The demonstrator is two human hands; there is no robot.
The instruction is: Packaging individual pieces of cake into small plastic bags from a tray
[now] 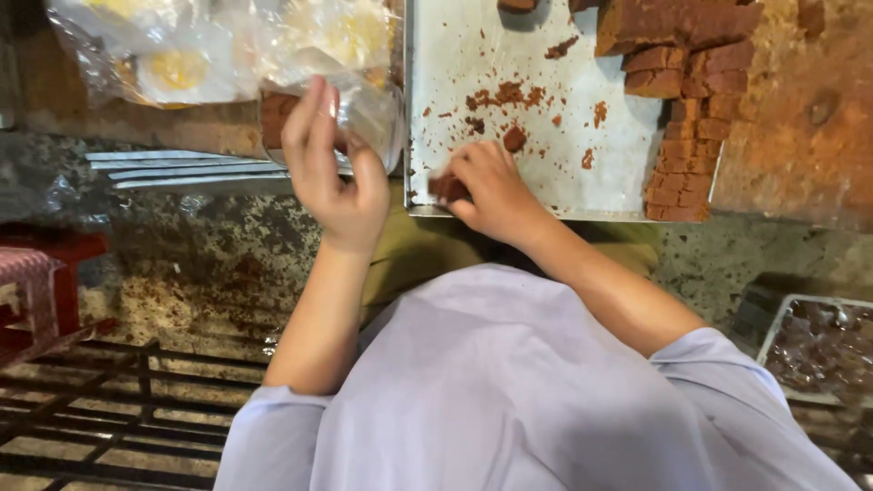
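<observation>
Brown, crumbly blocks fill the head view. The right hand point(491, 186) is curled shut around one small brown piece point(446, 188), pinched between thumb and fingertips at the near left corner of a flat metal tray point(509, 55). The piece sits just at the tray's near rim, half hidden by the fingers.

The left hand point(332, 168) is raised to the left of the tray, fingers bent loosely and partly closed around the mouth of a clear plastic bag point(373, 114). A brown block point(273, 118) shows inside that bag, just left of the fingers; how many blocks the bag holds cannot be told.

On the tray's right side stands one column of stacked brown slabs point(687, 155), running from far to near, with a larger brown slab point(673, 23) at the far end. The exact number of slabs is hard to count. Loose crumbs point(500, 95) lie scattered on the bare metal just beyond the right hand.

Far left, a heap of clear bags with pale yellow contents point(182, 55) lies on the worktop point(800, 136); at least two yellow rounds show through. Near right, a second metal tray point(818, 350) holds dark pieces. A red stool point(55, 264) stands at the left edge.
</observation>
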